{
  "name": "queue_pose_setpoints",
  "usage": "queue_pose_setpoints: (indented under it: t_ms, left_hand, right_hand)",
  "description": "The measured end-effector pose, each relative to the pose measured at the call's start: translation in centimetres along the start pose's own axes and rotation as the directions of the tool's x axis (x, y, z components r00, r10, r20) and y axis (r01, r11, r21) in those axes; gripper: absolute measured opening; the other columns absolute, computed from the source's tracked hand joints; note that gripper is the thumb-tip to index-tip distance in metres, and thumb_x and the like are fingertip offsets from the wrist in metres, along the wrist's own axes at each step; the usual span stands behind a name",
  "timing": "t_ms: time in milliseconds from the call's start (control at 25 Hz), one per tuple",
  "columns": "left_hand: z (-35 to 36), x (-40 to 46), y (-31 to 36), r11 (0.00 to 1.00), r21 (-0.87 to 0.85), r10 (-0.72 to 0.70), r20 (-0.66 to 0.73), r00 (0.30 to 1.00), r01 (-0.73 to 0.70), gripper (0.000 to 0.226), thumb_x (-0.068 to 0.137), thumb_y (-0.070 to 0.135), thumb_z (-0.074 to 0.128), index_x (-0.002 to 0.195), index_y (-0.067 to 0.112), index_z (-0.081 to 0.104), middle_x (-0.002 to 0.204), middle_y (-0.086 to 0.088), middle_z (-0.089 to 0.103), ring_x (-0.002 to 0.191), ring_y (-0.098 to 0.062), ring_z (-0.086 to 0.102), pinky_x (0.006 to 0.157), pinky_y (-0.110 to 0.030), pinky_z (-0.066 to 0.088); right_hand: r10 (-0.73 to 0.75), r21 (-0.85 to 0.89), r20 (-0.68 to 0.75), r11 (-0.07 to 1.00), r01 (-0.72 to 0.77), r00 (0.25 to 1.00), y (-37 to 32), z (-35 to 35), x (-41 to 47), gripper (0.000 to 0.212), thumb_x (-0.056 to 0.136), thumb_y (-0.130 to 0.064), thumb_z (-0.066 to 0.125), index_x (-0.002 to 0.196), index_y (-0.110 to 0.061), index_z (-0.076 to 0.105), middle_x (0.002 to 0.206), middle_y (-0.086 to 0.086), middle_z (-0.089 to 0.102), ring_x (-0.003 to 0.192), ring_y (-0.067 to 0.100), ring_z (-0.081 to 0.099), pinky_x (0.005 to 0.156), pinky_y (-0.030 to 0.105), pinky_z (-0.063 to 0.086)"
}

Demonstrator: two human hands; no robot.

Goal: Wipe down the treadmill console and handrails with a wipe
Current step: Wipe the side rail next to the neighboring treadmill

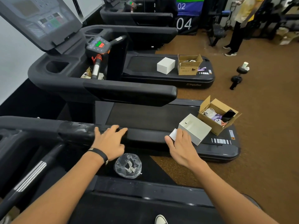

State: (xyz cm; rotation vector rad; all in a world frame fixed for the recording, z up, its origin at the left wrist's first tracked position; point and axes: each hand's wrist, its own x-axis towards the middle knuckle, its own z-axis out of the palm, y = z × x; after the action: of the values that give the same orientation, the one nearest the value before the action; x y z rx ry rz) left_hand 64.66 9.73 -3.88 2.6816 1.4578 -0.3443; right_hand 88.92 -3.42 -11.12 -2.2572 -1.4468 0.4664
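While left hand (110,139) lies flat on smeared black handrail (76,129) | right hand (179,146) grip pinches white wipe (173,134)

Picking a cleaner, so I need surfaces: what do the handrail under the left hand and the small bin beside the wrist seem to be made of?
Handrail: looks like matte black moulded plastic or rubbery padding; dull, with whitish smears near the left hand. Bin: lined with thin clear plastic film, glossy and crinkled; its body is hidden.

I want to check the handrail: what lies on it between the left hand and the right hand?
In the head view, only bare black handrail lies between the left hand and the right hand, which holds a white wipe.
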Motion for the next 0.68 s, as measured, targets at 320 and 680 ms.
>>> queue_pose_setpoints:
  t_ms: [320,680]
  left_hand:
    - [1.0,1.4,6.3,0.972,-0.075,0.222,0.010,0.975,-0.220,0.067,0.088,0.029,0.048,0.150,0.035,0.026,0.154,-0.002,0.026,0.140,-0.031,0.022,0.113,-0.045,0.029]
    - [1.1,3.0,5.7,0.976,-0.033,0.212,-0.042,0.976,-0.214,0.053,0.096,0.037,0.052,0.146,0.034,0.035,0.144,0.003,0.042,0.128,-0.025,0.044,0.097,-0.046,0.047]
  right_hand:
    - [-0.018,-0.126,-0.042,0.992,0.012,0.999,-2.3,2.5,-6.3,0.089,0.100,-0.066,0.007,0.154,0.001,-0.012,0.161,0.023,-0.022,0.150,0.036,-0.022,0.124,0.043,-0.009]
    - [0.052,0.196,0.118,0.978,-0.074,0.992,-0.7,-2.0,1.6,0.032,0.105,-0.027,0.030,0.095,-0.005,0.051,0.104,0.016,0.055,0.104,0.037,0.047,0.094,0.046,0.038]
